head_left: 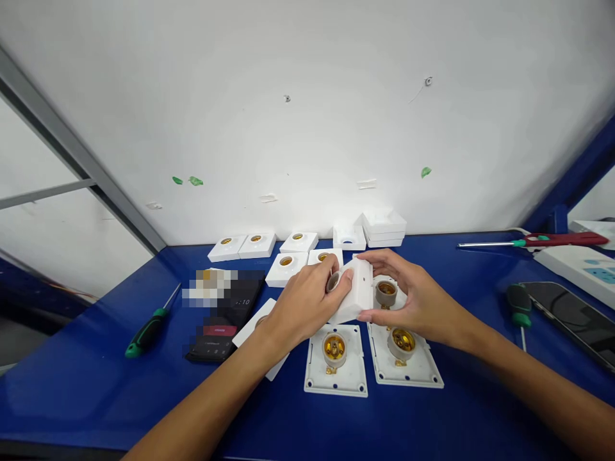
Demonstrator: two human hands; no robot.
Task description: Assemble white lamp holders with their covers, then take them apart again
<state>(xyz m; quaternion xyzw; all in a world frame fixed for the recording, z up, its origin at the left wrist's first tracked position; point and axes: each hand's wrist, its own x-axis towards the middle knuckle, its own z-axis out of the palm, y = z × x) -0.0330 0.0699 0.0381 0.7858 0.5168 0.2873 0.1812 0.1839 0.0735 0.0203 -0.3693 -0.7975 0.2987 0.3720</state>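
A white square lamp holder (360, 288), tilted up on its side, is between my two hands above the table. My left hand (305, 298) grips it near the round socket, thumb over its face. Fingers and thumb of my right hand (408, 291) clasp its opposite edge. Below lie an open base plate with a brass-lined socket (335, 347) and, to its right, a second such base plate (402, 344). Another socket (385, 292) shows partly behind my right hand. Under my left wrist a white lamp holder (250, 326) is partly hidden.
Several assembled lamp holders (286, 269) and stacked white covers (384, 228) stand along the wall. A green-black screwdriver (148, 331) and dark phone (225, 326) lie left. To the right are another screwdriver (519, 307), a phone (576, 320) and a red-handled tool (557, 240).
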